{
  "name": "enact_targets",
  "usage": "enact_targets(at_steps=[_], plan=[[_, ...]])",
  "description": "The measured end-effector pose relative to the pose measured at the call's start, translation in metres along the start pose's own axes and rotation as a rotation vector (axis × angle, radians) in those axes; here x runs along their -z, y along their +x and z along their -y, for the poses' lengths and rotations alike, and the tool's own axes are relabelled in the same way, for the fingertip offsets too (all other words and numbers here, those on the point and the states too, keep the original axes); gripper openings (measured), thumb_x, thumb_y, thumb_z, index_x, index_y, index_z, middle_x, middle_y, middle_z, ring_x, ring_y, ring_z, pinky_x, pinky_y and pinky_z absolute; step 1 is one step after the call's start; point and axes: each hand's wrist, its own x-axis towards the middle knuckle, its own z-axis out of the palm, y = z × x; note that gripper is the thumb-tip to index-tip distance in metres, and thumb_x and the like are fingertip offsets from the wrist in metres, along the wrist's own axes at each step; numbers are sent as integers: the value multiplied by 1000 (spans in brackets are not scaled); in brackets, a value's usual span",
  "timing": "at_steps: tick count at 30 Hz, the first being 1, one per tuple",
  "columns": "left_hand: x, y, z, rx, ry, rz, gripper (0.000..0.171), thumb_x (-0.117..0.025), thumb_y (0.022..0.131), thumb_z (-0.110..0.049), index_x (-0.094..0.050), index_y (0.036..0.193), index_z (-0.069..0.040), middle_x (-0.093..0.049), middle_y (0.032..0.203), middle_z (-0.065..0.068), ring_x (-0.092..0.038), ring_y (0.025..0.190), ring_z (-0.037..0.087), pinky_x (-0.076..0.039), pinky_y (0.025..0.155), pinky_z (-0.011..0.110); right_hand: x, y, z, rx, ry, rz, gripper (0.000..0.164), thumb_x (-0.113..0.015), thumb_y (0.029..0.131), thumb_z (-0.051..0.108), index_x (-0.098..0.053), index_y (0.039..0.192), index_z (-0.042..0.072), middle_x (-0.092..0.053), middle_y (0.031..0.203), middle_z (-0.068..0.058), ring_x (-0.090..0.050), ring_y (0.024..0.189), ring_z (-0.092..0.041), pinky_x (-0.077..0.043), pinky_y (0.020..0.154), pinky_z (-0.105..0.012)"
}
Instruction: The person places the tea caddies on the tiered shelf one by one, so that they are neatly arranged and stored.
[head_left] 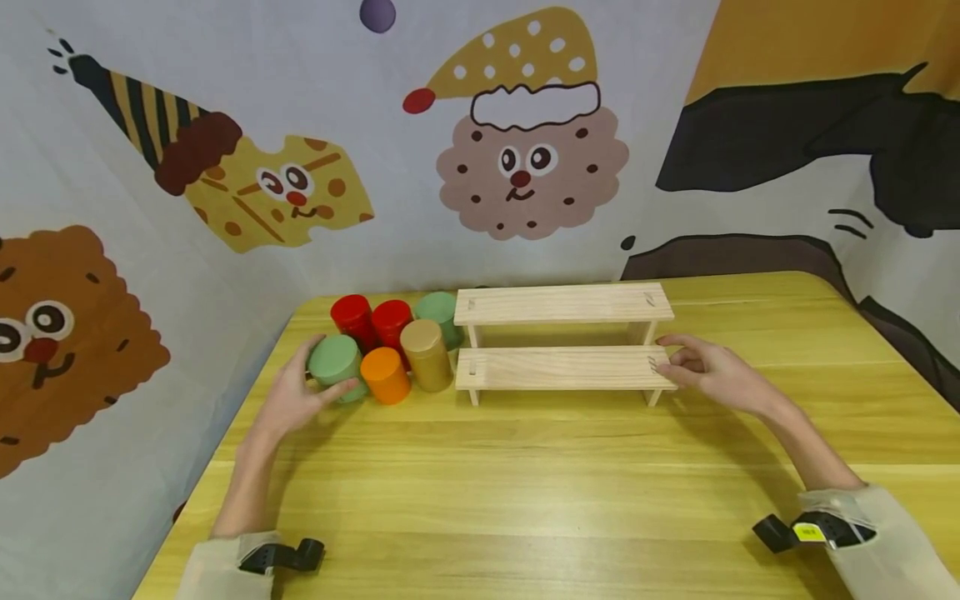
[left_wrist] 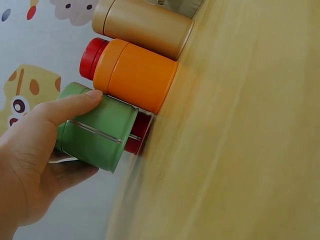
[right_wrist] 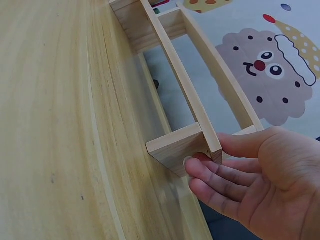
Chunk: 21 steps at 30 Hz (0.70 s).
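Observation:
My left hand (head_left: 290, 398) holds a short green canister (head_left: 335, 360) at the left, thumb on one side and fingers round the other. The left wrist view shows this canister (left_wrist: 97, 132) tilted with its base off the tabletop, a thin shiny strip along its side. At the right, my right hand (head_left: 720, 375) pinches the end of the lower board of a two-step wooden rack (head_left: 558, 367). In the right wrist view the thumb lies over the board (right_wrist: 187, 90), with fingertips by its underside and leg.
Beside the green canister stand an orange canister (head_left: 386, 377) and a gold one (head_left: 427, 354). Two red canisters (head_left: 352, 315) and another green one (head_left: 439, 312) are behind them. A cartoon-printed cloth (head_left: 397, 217) hangs behind the wooden table (head_left: 487, 492).

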Motion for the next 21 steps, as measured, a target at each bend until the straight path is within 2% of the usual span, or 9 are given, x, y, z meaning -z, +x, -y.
enact_targets(at_steps=[14, 21], plan=[[6, 1, -12, -60, -7, -67, 89, -84, 85, -23, -31, 152, 2, -48, 139, 28, -53, 114, 43, -47, 93, 62, -1, 0, 0, 5, 15, 7, 54, -58, 104, 25, -40, 147, -4, -65, 107, -13, -66, 91, -20, -55, 74, -35], [9, 1, -15, -113, 7, -120, 90, -84, 83, -20, -31, 153, 0, -49, 139, 26, -54, 111, 41, -45, 91, 58, 0, 1, 0, 14, 7, 9, 53, -58, 104, 20, -39, 147, -6, -66, 108, -12, -66, 92, -18, -56, 74, -35]])
